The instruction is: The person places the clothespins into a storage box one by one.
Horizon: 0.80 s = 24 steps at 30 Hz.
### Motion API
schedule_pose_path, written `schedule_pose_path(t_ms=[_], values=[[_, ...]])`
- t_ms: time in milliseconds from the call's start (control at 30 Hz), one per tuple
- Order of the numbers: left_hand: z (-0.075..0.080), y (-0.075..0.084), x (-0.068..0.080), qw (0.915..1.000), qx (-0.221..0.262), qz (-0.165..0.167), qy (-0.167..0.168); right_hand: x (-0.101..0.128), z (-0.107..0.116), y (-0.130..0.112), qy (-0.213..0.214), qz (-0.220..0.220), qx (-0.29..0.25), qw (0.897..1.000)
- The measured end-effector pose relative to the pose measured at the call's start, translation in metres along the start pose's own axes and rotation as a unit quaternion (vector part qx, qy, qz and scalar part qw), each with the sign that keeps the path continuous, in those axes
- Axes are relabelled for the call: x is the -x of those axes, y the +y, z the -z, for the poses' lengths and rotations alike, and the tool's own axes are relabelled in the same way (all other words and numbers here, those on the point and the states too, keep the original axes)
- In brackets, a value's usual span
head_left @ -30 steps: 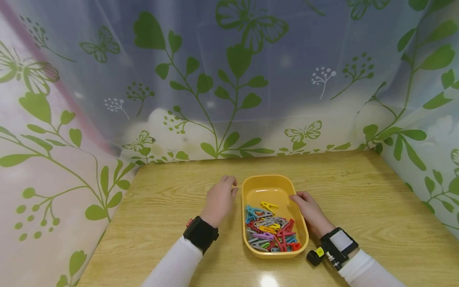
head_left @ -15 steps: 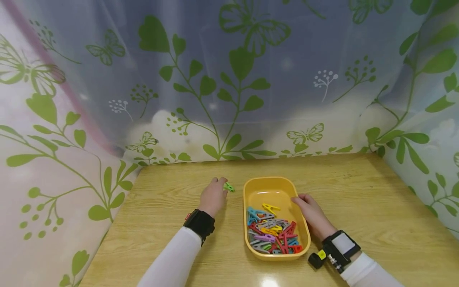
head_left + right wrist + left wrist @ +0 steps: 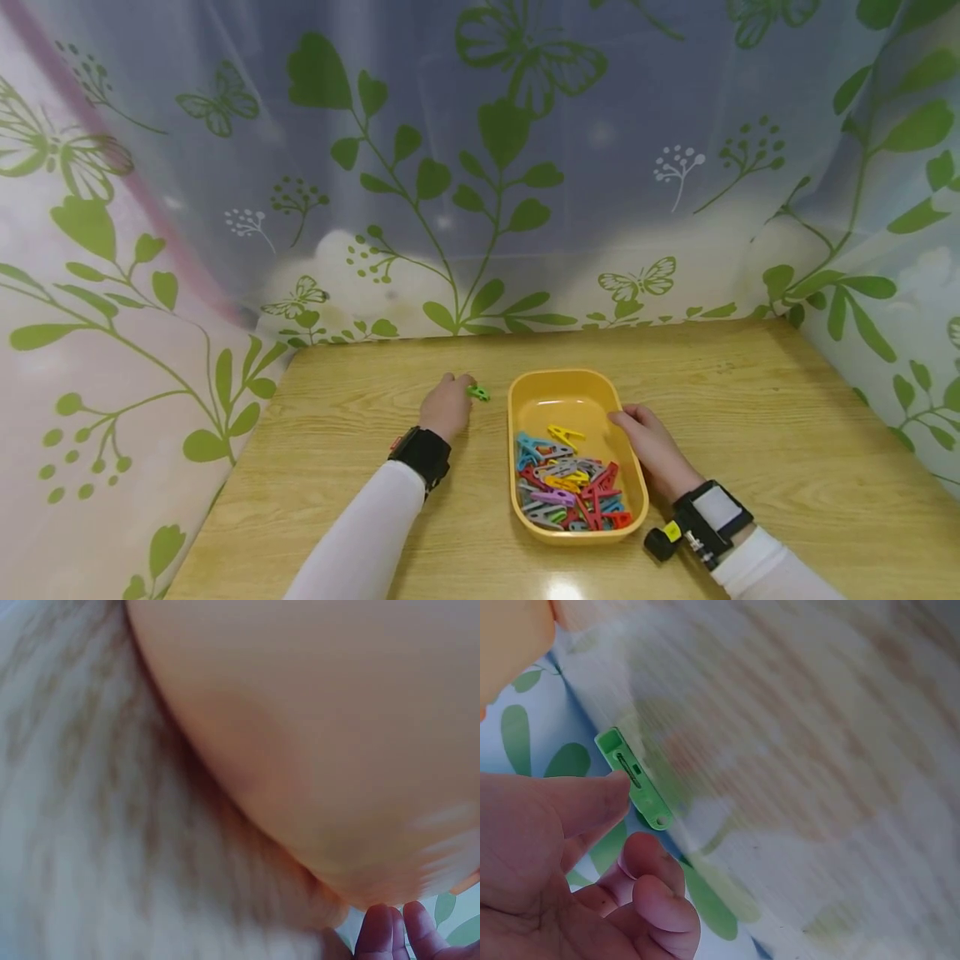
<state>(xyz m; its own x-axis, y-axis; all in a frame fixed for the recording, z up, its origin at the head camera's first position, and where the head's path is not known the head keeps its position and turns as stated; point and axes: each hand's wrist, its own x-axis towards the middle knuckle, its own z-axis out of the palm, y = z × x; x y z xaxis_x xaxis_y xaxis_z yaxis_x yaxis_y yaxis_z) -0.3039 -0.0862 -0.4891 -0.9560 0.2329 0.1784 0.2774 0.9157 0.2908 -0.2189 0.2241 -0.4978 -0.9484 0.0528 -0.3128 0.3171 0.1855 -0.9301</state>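
Observation:
A green clothespin (image 3: 478,392) lies at the tabletop left of the yellow tub (image 3: 564,377). My left hand (image 3: 446,406) pinches one end of it, thumb (image 3: 592,801) against its side in the left wrist view, with other fingers curled below. The index fingertip is mostly hidden behind the thumb. On the tub's right side, my right hand (image 3: 654,443) grips the wall, thumb at the rim and fingers outside. Inside the tub, mostly toward its near end, is a pile of clothespins (image 3: 573,483) in red, grey, blue, purple and yellow.
The wooden table (image 3: 360,392) reaches back to a patterned curtain (image 3: 525,250), which also hangs along the left and right sides. A yellow clothespin (image 3: 566,434) lies at the pile's far edge.
My left hand has shifted left and away from the tub, bringing the green clothespin into view, and it now lies flatter. My right hand stays on the tub.

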Motion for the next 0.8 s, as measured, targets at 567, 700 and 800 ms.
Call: schedule_pose_path(t_ms=[567,700,800], values=[[0.006,0.010,0.003,0.9984,-0.029,0.031,-0.037,-0.001,0.001,0.000,0.002,0.006,-0.001,1.000],[0.007,0.011,0.005,0.9979,-0.043,0.033,-0.037,-0.001,0.000,0.000,0.004,0.005,0.001,1.000],[0.008,0.011,0.006,0.9981,-0.039,0.037,-0.030,-0.001,0.000,0.001,0.002,0.001,-0.001,1.000]])
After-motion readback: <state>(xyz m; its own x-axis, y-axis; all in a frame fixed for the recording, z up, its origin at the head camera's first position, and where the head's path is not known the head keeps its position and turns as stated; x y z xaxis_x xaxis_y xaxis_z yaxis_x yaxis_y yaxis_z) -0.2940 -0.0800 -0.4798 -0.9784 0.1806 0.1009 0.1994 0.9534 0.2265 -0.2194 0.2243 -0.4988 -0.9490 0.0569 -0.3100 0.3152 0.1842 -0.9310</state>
